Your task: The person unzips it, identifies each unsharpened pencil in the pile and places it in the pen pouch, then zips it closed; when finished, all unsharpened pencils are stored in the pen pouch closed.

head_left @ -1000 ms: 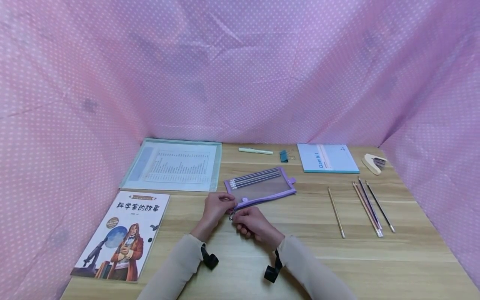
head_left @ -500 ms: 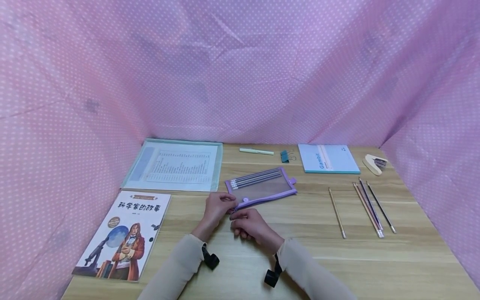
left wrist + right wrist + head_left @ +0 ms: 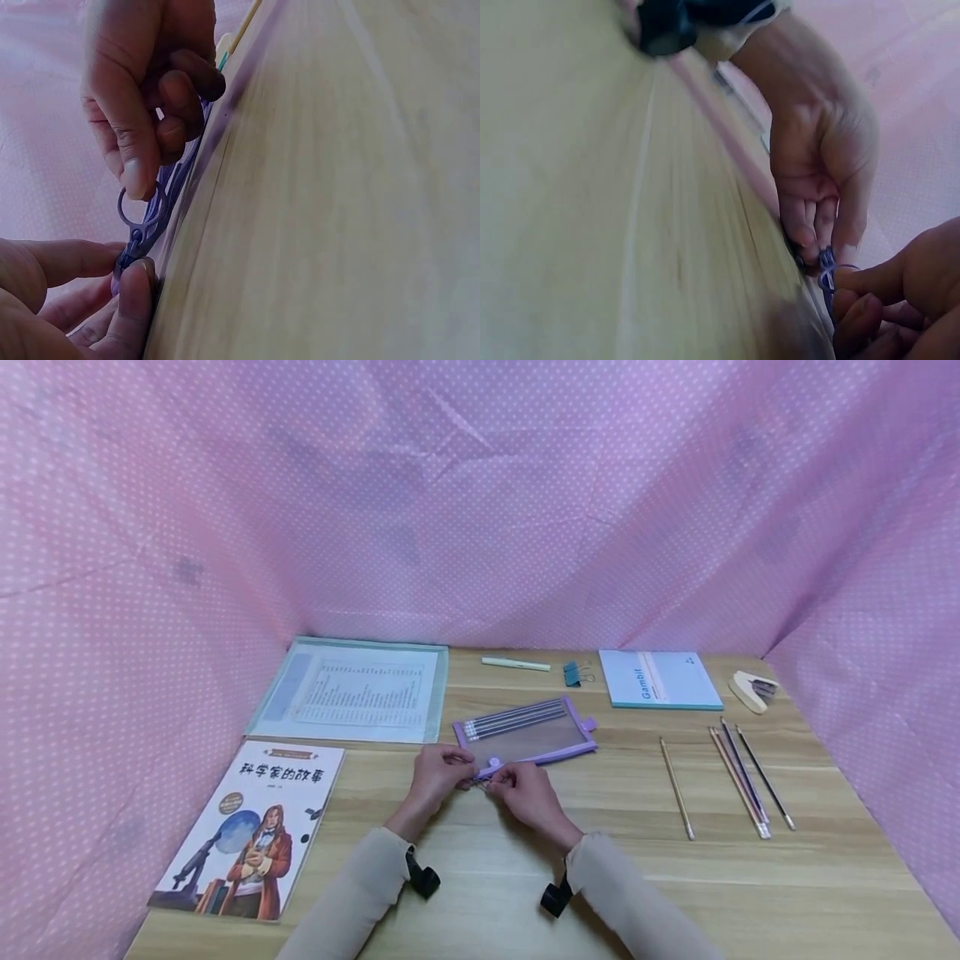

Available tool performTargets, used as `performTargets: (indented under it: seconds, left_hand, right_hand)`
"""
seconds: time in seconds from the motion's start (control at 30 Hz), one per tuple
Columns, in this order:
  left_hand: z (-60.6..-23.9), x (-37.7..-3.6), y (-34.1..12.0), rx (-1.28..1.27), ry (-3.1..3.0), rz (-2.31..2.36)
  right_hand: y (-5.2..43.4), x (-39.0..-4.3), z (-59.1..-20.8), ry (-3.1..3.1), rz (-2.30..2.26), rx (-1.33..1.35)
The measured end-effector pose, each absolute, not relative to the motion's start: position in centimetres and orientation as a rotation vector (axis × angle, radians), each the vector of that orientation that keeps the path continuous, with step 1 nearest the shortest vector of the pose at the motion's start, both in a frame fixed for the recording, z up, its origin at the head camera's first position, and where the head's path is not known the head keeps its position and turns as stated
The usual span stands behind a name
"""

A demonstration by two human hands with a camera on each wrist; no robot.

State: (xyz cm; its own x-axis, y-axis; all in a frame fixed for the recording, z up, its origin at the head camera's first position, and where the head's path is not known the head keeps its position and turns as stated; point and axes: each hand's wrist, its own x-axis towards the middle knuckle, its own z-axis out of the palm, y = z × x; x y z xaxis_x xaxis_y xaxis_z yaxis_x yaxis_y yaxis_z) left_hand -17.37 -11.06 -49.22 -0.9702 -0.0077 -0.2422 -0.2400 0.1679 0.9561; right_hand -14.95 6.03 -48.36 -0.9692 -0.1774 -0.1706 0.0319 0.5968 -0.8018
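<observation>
A purple-edged mesh pencil pouch [image 3: 536,742] lies mid-table, with several pencils [image 3: 517,720] showing through it along the far side. My left hand [image 3: 437,772] pinches its near left corner, at the end of the zip, between thumb and fingers. From that corner stands a zipper pull ring [image 3: 135,223], seen between both hands in the left wrist view. My right hand [image 3: 531,795] holds this ring with thumb and forefinger, close along the pouch's near edge. Fingers partly cover the zip slider.
Left are a book [image 3: 255,831] and a document sleeve [image 3: 352,693]. Behind the pouch lie a pale green pen [image 3: 516,664], a binder clip [image 3: 573,675] and a notebook [image 3: 660,679]. A stapler [image 3: 752,692] and several loose pencils [image 3: 677,789] lie right. Pink cloth hangs around.
My right hand has shifted right and slightly up along the pouch's near edge, with the ring now drawn toward the right. The left hand keeps its pinch on the corner.
</observation>
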Motion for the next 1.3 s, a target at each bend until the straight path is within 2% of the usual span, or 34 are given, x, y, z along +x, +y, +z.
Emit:
performTargets:
  seconds: [0.43, 0.8, 1.3]
  left_hand:
    - [-49.3, -17.2, -10.6, -0.212, 2.242, 1.894]
    - [-49.1, -16.9, -10.7, -0.24, 2.245, 1.892]
    - [-49.1, -17.0, -11.4, -0.221, 2.243, 1.861]
  right_hand:
    - [9.3, -15.7, -47.7, 2.687, -1.219, -0.008]
    - [14.7, -16.7, -47.8, 2.714, -1.23, 0.121]
    - [22.5, -16.1, -47.6, 2.755, -1.141, 0.28]
